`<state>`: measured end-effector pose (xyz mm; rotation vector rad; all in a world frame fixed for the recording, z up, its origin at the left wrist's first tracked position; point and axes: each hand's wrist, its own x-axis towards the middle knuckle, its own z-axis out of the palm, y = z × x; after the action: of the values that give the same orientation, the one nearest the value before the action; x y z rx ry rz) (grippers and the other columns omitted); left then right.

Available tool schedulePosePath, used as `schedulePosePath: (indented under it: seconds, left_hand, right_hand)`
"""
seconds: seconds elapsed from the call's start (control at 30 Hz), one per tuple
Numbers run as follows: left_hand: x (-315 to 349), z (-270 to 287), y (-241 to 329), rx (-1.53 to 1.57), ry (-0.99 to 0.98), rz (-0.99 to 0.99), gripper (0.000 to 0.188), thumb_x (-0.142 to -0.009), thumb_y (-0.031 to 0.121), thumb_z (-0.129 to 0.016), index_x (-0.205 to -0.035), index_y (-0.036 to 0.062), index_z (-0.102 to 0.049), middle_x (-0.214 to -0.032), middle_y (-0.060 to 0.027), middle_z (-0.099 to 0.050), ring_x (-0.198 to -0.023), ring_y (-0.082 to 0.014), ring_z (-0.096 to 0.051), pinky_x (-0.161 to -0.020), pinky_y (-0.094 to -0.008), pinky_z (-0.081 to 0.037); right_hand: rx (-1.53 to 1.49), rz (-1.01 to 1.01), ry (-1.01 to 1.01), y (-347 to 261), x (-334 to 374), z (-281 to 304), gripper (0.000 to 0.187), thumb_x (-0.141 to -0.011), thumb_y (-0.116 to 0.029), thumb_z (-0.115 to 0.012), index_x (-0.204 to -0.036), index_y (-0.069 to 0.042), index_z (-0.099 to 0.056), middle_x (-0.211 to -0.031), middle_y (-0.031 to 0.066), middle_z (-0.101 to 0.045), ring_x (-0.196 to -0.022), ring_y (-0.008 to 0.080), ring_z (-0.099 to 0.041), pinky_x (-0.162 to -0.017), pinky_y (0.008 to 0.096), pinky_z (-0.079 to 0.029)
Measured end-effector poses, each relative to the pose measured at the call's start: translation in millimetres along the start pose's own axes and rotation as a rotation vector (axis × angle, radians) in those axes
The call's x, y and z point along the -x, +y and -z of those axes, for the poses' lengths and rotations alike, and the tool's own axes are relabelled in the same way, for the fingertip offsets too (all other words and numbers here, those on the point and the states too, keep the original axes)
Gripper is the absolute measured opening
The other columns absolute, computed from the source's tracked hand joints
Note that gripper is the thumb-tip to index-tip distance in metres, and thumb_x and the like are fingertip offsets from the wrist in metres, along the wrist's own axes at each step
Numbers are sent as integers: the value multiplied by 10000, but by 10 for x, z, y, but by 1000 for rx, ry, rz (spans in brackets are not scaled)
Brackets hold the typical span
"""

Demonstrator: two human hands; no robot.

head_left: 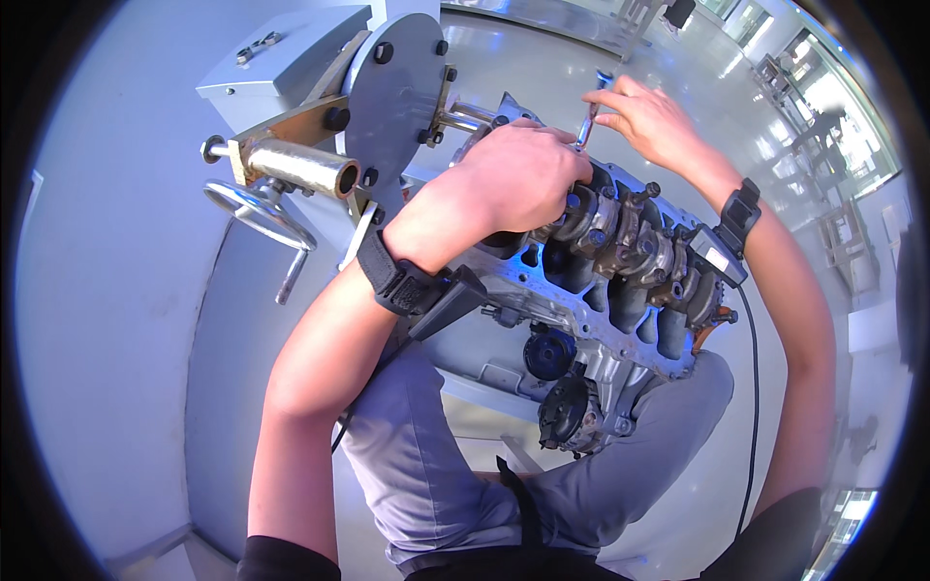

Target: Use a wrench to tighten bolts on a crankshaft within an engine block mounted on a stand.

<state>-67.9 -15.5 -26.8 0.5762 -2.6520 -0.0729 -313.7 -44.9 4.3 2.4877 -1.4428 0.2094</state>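
An engine block (572, 295) hangs in front of me with its open side up, showing a crankshaft (620, 242) and dark bearing caps held by bolts. Over the block's far left end, my left hand (518, 179) is closed around the lower end of a chrome wrench (585, 128). What that end sits on is hidden beneath the hand. The wrench stands up at a slant, with a blue part at its top. Beyond the block, my right hand (647, 118) grips the upper part of the handle between thumb and fingers.
Left of the block stands a grey engine stand with a round bolted plate (397, 102), a steel tube (305, 165) and a crank handwheel (257, 208). Black pulleys (567, 412) hang below the block, between my knees. A black cable (754, 407) trails from my right wrist.
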Motion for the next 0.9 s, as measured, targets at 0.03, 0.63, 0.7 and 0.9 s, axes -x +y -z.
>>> schedulePosePath:
  seconds: [0.03,0.63,0.7,0.9]
  left_hand:
    - [2,0,-3,23,-12,17,345,-777,24,-569,-1076,67,-737,-1206,-132,-695,-1210,-312,-603,-1023,-428,-469]
    - [27,5,115,-82,-47,40,254,-734,69,-637,-965,117,-731,-852,-95,-708,-857,-281,-696,-727,-403,-553]
    - [19,43,164,-102,82,-127,186,-729,75,-645,-899,116,-709,-802,-73,-702,-729,-269,-697,-612,-407,-542]
    - [37,60,414,-6,404,-352,118,-677,76,-644,-788,117,-644,-694,-15,-607,-628,-234,-633,-585,-373,-517]
  right_hand:
    - [-96,-163,-123,-81,-46,12,327,-1000,-307,-565,-1246,-105,-638,-1067,148,-649,-1025,372,-620,-893,470,-482]
    - [-490,-24,-192,-712,-448,81,385,-857,-59,-664,-1240,-41,-625,-1048,150,-723,-932,270,-695,-823,396,-545]
    - [-473,-12,-205,-731,-425,117,386,-817,-36,-674,-1203,-47,-652,-1059,155,-724,-947,327,-687,-841,411,-540]
    - [-498,236,-117,-776,-280,125,277,-821,-103,-576,-1073,-19,-655,-961,120,-699,-787,254,-600,-742,358,-504]
